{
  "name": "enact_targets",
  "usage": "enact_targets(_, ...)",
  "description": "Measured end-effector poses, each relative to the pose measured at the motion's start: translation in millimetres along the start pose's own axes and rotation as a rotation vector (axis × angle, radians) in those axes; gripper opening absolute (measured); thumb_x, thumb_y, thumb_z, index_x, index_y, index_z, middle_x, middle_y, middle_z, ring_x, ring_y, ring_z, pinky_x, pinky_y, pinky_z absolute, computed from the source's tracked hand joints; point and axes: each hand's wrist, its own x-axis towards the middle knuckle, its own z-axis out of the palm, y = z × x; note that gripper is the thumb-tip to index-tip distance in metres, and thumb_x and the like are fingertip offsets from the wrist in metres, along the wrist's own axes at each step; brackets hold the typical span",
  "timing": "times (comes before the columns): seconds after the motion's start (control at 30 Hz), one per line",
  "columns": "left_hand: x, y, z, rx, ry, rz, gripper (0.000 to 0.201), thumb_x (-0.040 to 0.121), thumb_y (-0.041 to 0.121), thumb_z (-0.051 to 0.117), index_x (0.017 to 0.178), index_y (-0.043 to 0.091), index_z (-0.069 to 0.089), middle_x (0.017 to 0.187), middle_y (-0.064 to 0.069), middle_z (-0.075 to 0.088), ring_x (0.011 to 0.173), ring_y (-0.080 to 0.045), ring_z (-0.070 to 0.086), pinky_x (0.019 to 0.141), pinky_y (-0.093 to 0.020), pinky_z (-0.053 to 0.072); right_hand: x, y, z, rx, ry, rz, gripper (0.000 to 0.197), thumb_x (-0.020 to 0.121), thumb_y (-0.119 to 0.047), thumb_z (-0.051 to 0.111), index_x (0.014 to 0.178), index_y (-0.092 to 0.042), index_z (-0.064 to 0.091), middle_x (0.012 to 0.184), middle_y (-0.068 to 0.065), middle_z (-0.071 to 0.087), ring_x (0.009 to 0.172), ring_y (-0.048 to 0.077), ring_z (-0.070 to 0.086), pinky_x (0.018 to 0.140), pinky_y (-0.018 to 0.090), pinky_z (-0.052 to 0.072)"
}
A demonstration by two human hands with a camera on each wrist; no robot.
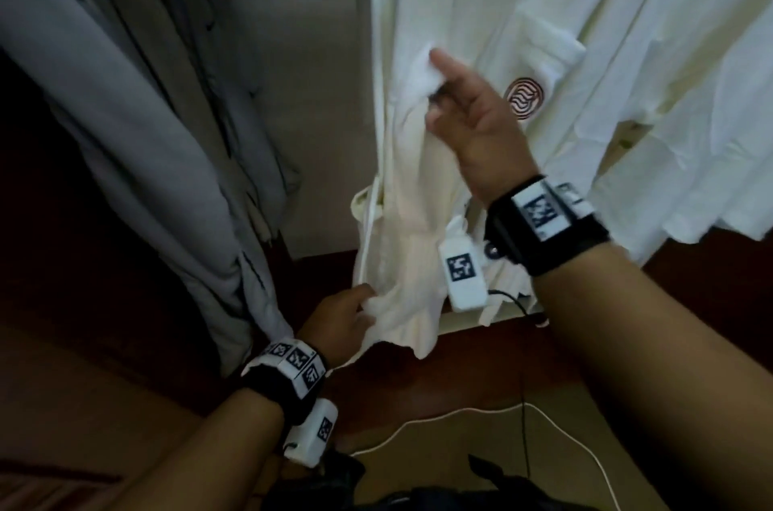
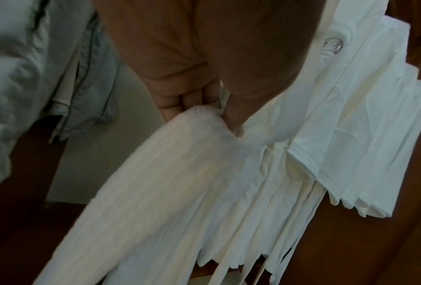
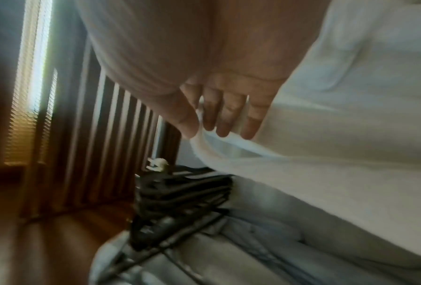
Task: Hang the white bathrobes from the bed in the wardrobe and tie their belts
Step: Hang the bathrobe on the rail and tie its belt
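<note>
A white bathrobe (image 1: 468,8) with a round red emblem (image 1: 525,98) on its pocket hangs in the wardrobe, with more white robe cloth (image 1: 690,134) to its right. My right hand (image 1: 437,86) is raised and pinches a fold of the robe's front edge between thumb and fingers; the right wrist view shows the same pinch (image 3: 200,129). Lower down, my left hand (image 1: 355,312) grips a bunched length of the same white cloth (image 2: 155,183), pulled out towards me. Whether this length is a belt or the robe's panel I cannot tell.
Grey and pale blue garments (image 1: 146,125) hang at the left of the wardrobe. A dark wooden floor ledge (image 1: 418,381) lies below, with a white cable (image 1: 460,414) across it. Black hangers (image 3: 180,192) and a slatted wooden door (image 3: 102,138) show in the right wrist view.
</note>
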Motion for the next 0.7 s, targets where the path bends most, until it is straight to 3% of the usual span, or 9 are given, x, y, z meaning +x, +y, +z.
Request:
enact_targets(0.03,-6,-1,-3,0.003,-0.002,0.026,0.024,0.090,0.011,0.062,0.089,0.033,0.052,0.085,0.010,0.059,0.083,-0.008,0.057,0.066,-0.008,0.037,-5,22,3,-0.232,-0.019,-0.010,0.051,0.089,-0.006,0.053,0.139,-0.011,0.046,0.121,0.001,0.055,0.101,-0.001,0.054,0.097,0.020,0.040)
enact_targets(0.1,-16,-2,-10,0.009,0.016,0.086,0.018,0.089,0.012,0.063,0.090,0.029,0.056,0.084,0.009,0.060,0.083,-0.009,0.059,0.070,-0.018,0.042,-29,72,5,-0.735,-0.177,0.041,0.042,0.092,-0.018,0.047,0.131,-0.008,0.058,0.120,0.006,0.059,0.108,0.013,0.057,0.099,0.022,0.037)
enact_targets(0.17,-23,-4,-18,0.022,0.048,0.121,0.015,0.089,0.014,0.063,0.090,0.026,0.055,0.084,0.009,0.060,0.082,-0.009,0.059,0.070,-0.019,0.044,-69,111,7,-1.241,-0.611,0.290,0.034,0.097,-0.027,0.043,0.116,-0.009,0.066,0.116,0.010,0.063,0.112,0.029,0.057,0.099,0.032,0.039)
enact_targets(0.2,-24,-4,-22,0.031,0.051,0.126,0.014,0.089,0.015,0.063,0.090,0.026,0.054,0.084,0.007,0.060,0.082,-0.011,0.059,0.071,-0.021,0.046,-91,124,9,-1.378,-0.848,0.452,0.033,0.099,-0.030,0.044,0.114,-0.011,0.066,0.116,0.008,0.064,0.112,0.030,0.058,0.098,0.034,0.041)
enact_targets(0.27,-25,-2,-27,0.049,0.027,0.125,0.010,0.089,0.020,0.061,0.090,0.026,0.053,0.086,0.004,0.062,0.083,-0.015,0.061,0.073,-0.028,0.049,-122,134,11,-1.297,-1.020,0.618,0.034,0.098,-0.034,0.045,0.113,-0.017,0.069,0.115,0.001,0.066,0.111,0.023,0.059,0.095,0.032,0.045)
enact_targets(0.37,-26,-2,-26,0.063,-0.010,0.078,0.012,0.089,0.022,0.060,0.091,0.030,0.050,0.088,0.004,0.062,0.085,-0.016,0.061,0.076,-0.031,0.051,-127,120,7,-0.947,-0.806,0.544,0.028,0.098,-0.035,0.049,0.103,-0.025,0.074,0.106,-0.013,0.067,0.101,0.008,0.060,0.090,0.019,0.040)
enact_targets(0.5,-27,2,-24,-0.009,-0.036,0.017,0.011,0.090,0.020,0.056,0.092,0.028,0.048,0.082,0.004,0.057,0.078,-0.012,0.058,0.073,-0.034,0.048,-125,84,-15,-0.608,-0.109,0.395,0.011,0.093,-0.022,0.060,0.087,-0.019,0.069,0.084,-0.010,0.064,0.080,0.006,0.060,0.073,0.018,0.044)
enact_targets(0.6,-24,15,-25,-0.166,-0.038,-0.021,0.005,0.078,0.023,0.050,0.081,0.027,0.049,0.076,-0.001,0.052,0.073,-0.019,0.054,0.070,-0.038,0.044,-141,85,-50,-0.608,0.295,0.399,0.009,0.087,-0.010,0.061,0.091,-0.018,0.061,0.091,0.000,0.060,0.081,0.011,0.056,0.073,0.015,0.044)
enact_targets(0.7,-17,33,-25,-0.327,-0.090,0.004,0.004,0.065,0.030,0.048,0.069,0.028,0.047,0.069,0.001,0.045,0.067,-0.019,0.047,0.066,-0.036,0.036,-161,103,-73,-0.744,0.202,0.726,0.037,0.081,-0.004,0.060,0.114,-0.021,0.056,0.108,0.003,0.056,0.094,0.016,0.055,0.085,0.031,0.049)
